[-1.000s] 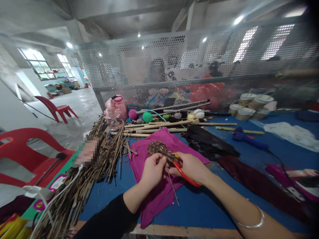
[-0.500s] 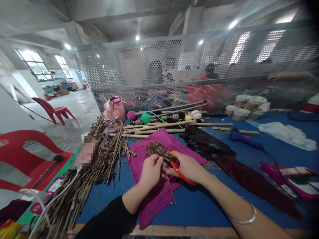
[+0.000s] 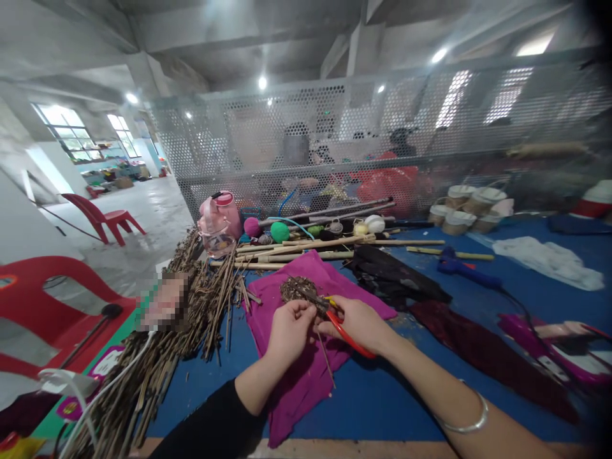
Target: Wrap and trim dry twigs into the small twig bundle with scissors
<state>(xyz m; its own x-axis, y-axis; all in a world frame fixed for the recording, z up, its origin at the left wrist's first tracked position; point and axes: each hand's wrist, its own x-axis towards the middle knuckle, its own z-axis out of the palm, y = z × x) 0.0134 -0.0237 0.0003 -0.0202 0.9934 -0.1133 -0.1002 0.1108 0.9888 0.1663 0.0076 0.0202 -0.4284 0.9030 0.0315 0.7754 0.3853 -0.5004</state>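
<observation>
Middle of magenta cloth point(image 3: 296, 392): taken up by left hand point(image 3: 291, 331), right hand point(image 3: 358, 322) and red-handled scissors point(image 3: 351, 336). Crumbled heap point(image 3: 297, 287) just beyond, still on cloth. Left of cloth: blocked by piled dry stems point(image 3: 186, 344), some ends overlapping its edge; narrow blue tabletop point(image 3: 375, 398) strip nearer, crossed by left forearm. Beyond cloth: walled off by bamboo sticks point(image 3: 329, 240), yarn balls point(image 3: 280, 232), then perforated panel point(image 3: 258, 137). Right: black cloth point(image 3: 396, 277) against its edge, dark red cloth point(image 3: 482, 350) farther out. Passable: bare tabletop near-right of cloth, up to right forearm.
</observation>
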